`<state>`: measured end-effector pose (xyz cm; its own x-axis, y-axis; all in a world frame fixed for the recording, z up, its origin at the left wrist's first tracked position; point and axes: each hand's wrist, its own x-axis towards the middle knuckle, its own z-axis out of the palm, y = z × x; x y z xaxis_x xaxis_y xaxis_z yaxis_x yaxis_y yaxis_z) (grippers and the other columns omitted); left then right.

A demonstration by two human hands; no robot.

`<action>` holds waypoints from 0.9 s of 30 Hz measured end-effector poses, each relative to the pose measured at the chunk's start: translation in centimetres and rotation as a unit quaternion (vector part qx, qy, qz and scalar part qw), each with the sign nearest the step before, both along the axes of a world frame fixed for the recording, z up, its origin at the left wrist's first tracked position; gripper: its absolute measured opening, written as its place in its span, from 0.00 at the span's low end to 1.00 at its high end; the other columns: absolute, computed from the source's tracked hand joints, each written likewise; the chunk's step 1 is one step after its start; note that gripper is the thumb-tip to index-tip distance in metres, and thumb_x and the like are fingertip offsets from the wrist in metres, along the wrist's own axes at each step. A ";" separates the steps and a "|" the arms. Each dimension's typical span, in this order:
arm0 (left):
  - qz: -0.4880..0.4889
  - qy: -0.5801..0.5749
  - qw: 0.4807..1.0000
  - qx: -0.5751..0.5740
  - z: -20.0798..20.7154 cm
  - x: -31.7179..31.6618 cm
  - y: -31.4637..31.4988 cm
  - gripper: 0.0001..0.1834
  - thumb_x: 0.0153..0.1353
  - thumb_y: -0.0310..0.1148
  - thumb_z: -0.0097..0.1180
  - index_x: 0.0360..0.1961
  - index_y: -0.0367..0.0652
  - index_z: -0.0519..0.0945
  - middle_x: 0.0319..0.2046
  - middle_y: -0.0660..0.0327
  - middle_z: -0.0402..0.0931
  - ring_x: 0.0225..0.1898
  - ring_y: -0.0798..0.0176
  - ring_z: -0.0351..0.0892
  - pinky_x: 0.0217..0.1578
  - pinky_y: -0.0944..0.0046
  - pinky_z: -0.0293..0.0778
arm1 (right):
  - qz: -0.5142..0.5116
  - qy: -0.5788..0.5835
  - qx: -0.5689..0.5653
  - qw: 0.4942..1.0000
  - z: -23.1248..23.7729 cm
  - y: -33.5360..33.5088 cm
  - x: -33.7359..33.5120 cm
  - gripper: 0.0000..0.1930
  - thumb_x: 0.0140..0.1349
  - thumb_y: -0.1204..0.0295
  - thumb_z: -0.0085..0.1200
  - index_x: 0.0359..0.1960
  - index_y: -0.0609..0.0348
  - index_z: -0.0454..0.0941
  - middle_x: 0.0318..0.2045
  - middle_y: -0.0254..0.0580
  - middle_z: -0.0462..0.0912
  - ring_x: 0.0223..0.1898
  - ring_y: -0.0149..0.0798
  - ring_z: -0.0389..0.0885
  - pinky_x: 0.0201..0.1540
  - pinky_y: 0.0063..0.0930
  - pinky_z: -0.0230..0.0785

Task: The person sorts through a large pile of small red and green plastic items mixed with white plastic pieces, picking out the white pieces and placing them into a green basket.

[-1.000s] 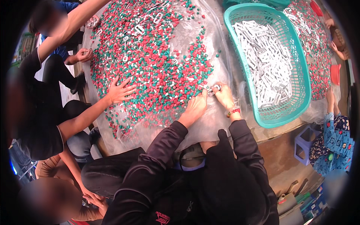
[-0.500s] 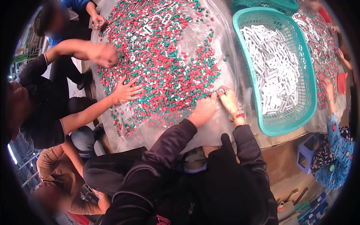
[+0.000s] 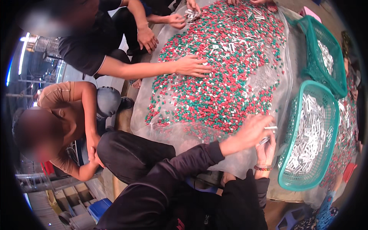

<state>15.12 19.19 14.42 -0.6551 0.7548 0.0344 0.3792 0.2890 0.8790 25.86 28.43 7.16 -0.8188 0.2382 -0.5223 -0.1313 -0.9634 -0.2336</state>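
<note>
My left hand (image 3: 248,132) is above the near right edge of a spread of small red, green and white chips (image 3: 214,92). Its thumb and fingers close around a thin, flat silvery metal piece (image 3: 270,127). Just below it, my right hand (image 3: 265,151), with a beaded bracelet at the wrist, is closed on shiny metal pieces (image 3: 264,140), partly hidden by its fingers. The two hands almost touch. Similar slotted metal pieces fill a teal plastic basket (image 3: 287,161) to the right of my right hand.
Clear plastic sheeting (image 3: 237,161) lies under the chips. A second teal basket (image 3: 312,36) stands farther back. On the left, a co-worker's hand (image 3: 191,66) lies flat on the chips; another person (image 3: 76,115) sits nearer. More co-workers' hands (image 3: 180,20) are at the far edge.
The view has swung, so the table sits farther right. My left hand has lifted from its pinch beside the right, and a metal piece shows at its fingers. A co-worker's hand has moved over the chips.
</note>
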 end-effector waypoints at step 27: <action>0.215 0.275 0.882 -0.316 -15.9 -27.4 5.1 0.12 0.46 0.34 0.59 0.31 0.38 0.75 0.40 0.55 0.71 0.48 0.53 0.66 0.46 0.49 0.66 | 0.201 -0.199 0.255 0.925 4.7 -0.5 2.2 0.11 0.62 0.66 0.47 0.25 0.56 0.64 0.15 0.30 0.62 0.12 0.21 0.53 0.12 0.14 0.42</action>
<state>-12.30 24.26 -1.53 -0.9014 0.4219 0.0969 0.4329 0.8771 0.2081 28.08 27.93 11.90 -0.6623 0.2550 -0.7045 0.4071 -0.6670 -0.6241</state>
